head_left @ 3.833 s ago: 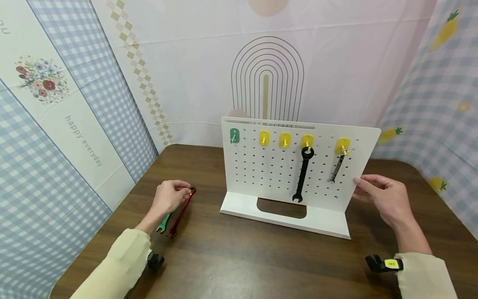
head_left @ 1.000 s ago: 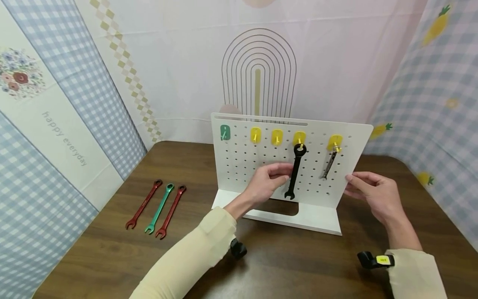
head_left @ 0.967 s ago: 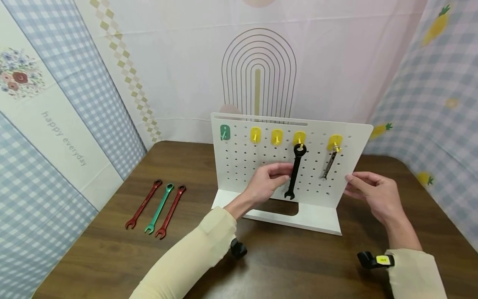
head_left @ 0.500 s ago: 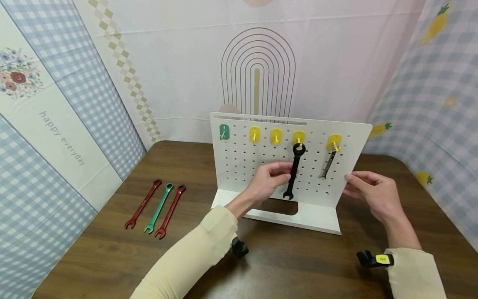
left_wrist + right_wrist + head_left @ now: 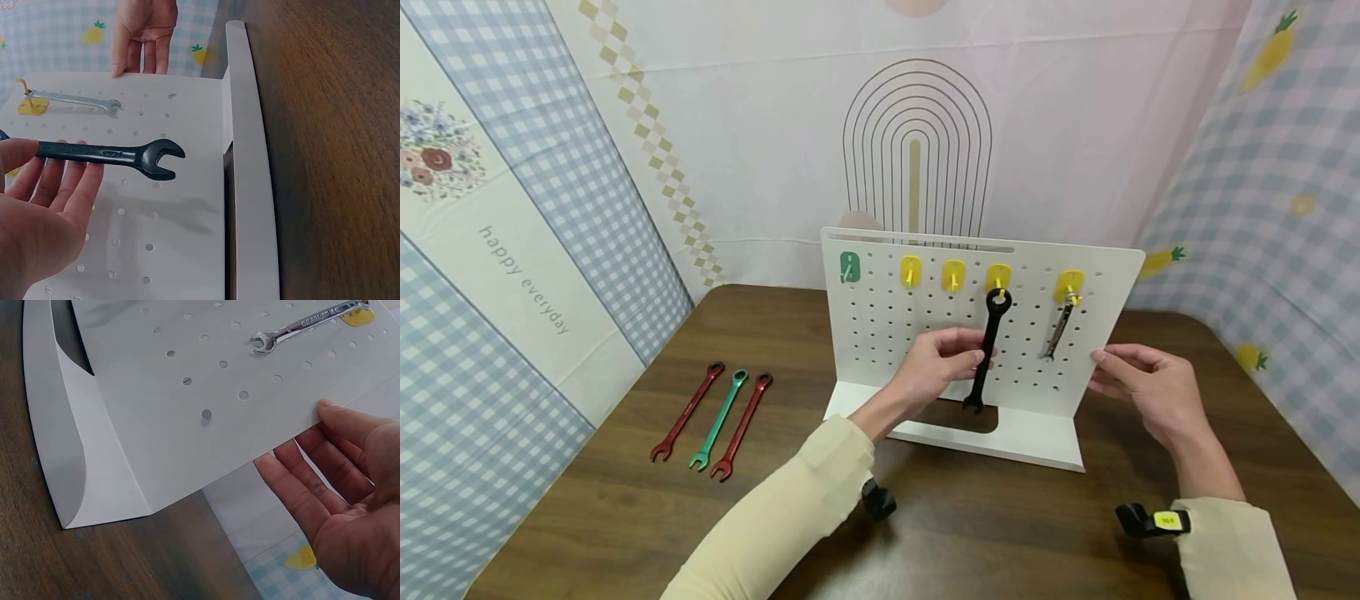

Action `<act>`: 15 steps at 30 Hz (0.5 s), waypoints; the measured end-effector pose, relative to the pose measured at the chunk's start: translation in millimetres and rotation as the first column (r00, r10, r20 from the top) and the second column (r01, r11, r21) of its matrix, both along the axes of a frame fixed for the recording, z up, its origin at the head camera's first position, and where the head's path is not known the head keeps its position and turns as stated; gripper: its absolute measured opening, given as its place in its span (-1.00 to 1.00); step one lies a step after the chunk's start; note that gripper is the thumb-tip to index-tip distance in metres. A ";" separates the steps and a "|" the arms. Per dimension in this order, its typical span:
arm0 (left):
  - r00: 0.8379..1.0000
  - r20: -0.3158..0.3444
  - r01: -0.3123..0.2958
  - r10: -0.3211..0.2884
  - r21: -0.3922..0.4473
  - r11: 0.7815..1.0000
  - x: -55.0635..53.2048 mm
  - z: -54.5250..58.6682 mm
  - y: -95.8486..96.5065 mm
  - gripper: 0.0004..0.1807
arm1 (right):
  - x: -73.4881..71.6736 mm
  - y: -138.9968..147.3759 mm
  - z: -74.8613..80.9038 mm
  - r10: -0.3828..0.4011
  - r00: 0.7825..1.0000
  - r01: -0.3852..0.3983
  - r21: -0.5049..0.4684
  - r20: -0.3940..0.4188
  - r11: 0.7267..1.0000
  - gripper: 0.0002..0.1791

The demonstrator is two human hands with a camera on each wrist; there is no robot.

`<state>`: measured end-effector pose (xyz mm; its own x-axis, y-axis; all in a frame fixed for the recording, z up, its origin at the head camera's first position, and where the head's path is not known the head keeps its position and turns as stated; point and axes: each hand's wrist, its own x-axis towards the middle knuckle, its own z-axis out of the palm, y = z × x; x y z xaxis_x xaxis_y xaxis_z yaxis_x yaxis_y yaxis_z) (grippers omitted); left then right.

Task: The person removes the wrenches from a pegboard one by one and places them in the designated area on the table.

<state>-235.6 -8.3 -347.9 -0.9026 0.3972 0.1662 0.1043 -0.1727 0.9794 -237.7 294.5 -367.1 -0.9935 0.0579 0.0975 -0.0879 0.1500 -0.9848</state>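
My left hand (image 5: 936, 367) pinches the shank of a black combination wrench (image 5: 988, 346) between thumb and fingers. The wrench's ring end overlaps a yellow hook (image 5: 997, 277) on the white pegboard (image 5: 880, 325). Its open end points down and stands off the board, as the left wrist view (image 5: 156, 159) shows. My right hand (image 5: 1157, 392) grips the board's right edge, thumb on the front and fingers behind. A small silver wrench (image 5: 1060, 327) hangs from the rightmost yellow hook (image 5: 1070, 286), near that hand.
On the wooden table (image 5: 992, 533) to the left lie a red wrench (image 5: 688, 410), a green wrench (image 5: 720, 419) and another red wrench (image 5: 742, 425), side by side. Two yellow hooks (image 5: 911, 272) and a green hook (image 5: 849, 267) on the board hold nothing. Patterned cloth surrounds the table.
My left hand has gone from a red wrench on the table to the black wrench and now pinches it. The wrench's lower end has swung outward and slightly left. My right hand keeps its grip.
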 end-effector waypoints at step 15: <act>1.000 -0.007 -0.018 0.017 -0.038 0.999 2.5 0.2 -0.7 -0.76 | 1.0 0.2 -0.1 0.019 1.000 -0.019 -0.030 -0.018 0.999 -0.64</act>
<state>-233.2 -9.0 -347.8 -0.9082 0.3876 0.1576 0.1139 -0.1334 0.9845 -236.7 294.6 -367.2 -0.9926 0.0421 0.1138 -0.1081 0.1183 -0.9871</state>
